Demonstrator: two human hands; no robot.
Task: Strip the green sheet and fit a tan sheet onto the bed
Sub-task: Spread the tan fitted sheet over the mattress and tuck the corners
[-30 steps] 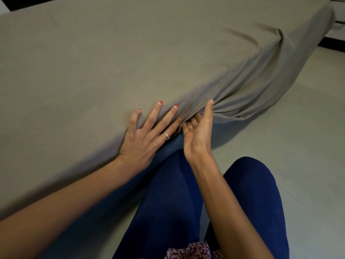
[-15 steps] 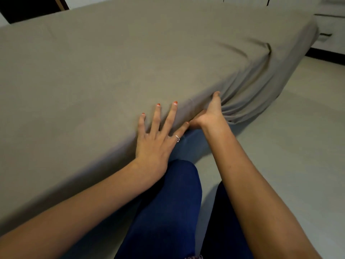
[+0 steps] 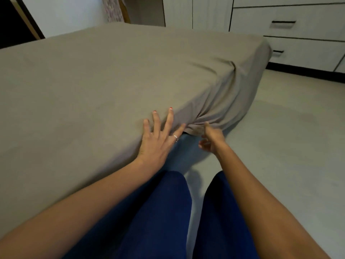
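Observation:
A tan sheet (image 3: 115, 85) covers the bed top and hangs over the near side, bunched into folds toward the right corner (image 3: 229, 101). My left hand (image 3: 158, 139) lies flat on the bed's edge with fingers spread, pressing the sheet. My right hand (image 3: 210, 139) is just below the bunched hem; its thumb touches the fabric and its fingers are loosely curled with nothing in them. Beneath the hem a strip of blue mattress side (image 3: 184, 154) shows. No green sheet is in view.
White drawers (image 3: 291, 30) and cabinet doors line the far wall past the bed. Pale floor (image 3: 280, 156) spreads to the right of the bed. My legs in blue trousers (image 3: 164, 212) are against the bed's side.
My right hand has come away from the fold it was pushing at and sits lower, at the hem. My left hand stays flat on the edge. The view has tilted up.

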